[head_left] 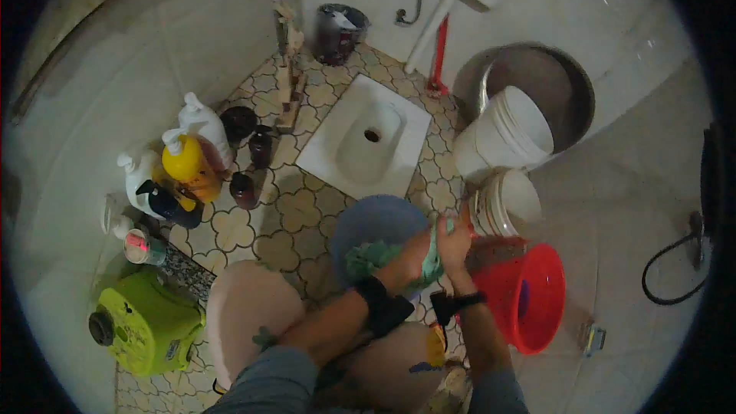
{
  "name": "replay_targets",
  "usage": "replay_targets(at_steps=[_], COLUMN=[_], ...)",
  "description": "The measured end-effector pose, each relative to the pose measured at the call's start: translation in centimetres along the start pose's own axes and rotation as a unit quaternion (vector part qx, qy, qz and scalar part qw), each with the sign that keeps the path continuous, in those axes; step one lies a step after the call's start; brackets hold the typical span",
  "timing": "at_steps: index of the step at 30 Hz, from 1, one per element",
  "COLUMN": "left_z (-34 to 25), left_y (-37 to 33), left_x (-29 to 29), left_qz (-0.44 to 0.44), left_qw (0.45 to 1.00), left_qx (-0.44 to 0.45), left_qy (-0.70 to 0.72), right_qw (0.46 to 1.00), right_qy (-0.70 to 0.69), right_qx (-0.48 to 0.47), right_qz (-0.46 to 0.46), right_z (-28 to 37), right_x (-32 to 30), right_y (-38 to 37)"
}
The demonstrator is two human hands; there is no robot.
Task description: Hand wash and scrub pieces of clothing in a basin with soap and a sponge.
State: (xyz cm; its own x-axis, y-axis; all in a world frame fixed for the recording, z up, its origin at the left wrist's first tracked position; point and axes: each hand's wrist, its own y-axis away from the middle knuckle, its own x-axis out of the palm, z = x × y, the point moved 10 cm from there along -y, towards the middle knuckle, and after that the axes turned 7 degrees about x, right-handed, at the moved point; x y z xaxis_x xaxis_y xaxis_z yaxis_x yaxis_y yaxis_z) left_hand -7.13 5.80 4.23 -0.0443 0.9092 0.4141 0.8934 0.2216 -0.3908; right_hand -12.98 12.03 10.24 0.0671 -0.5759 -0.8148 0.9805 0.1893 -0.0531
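A wet-looking green cloth (372, 261) lies bunched in a blue-grey basin (376, 217) on the tiled floor in front of me. Part of it rises over the basin's right side and is gripped by both hands. My left hand (414, 255) is closed around the green fabric. Just to its right and touching the same bunch, my right hand (455, 241) is closed too. Dark straps circle both wrists. The fingers are partly hidden by the cloth and the backs of the hands. My bent legs (253, 310) flank the lower part of the view.
Ahead, a white squat toilet (328, 155) is set in the floor. A red basin (546, 299), white buckets (479, 146) and a metal tub (586, 100) line the right. Pump bottles (192, 169) and a green container (153, 330) stand left. A dark bin (337, 44) sits farther back.
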Motion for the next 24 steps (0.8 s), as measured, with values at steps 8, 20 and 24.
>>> replay_targets(at_steps=[8,20,24], left_z=[7.0,0.1,-0.6], left_y=[1.4,0.1,-1.6], left_x=[2.6,-1.2,1.2], left_qz=[-0.094,-0.057,-0.033], left_qw=[0.88,0.921,0.938], left_qx=[-0.258,-0.383,-0.328], left_qy=[0.387,0.03,0.109], right_qw=[0.993,0.893,0.927], right_qy=[0.079,-0.282,-0.06], right_qx=[-0.089,-0.031,-0.147], right_qz=[-0.014,0.349,0.34], right_z=[-1.2,-0.8,-7.8], right_x=[0.3,-3.9,-1.9], right_y=[-0.7,-0.5,1.4])
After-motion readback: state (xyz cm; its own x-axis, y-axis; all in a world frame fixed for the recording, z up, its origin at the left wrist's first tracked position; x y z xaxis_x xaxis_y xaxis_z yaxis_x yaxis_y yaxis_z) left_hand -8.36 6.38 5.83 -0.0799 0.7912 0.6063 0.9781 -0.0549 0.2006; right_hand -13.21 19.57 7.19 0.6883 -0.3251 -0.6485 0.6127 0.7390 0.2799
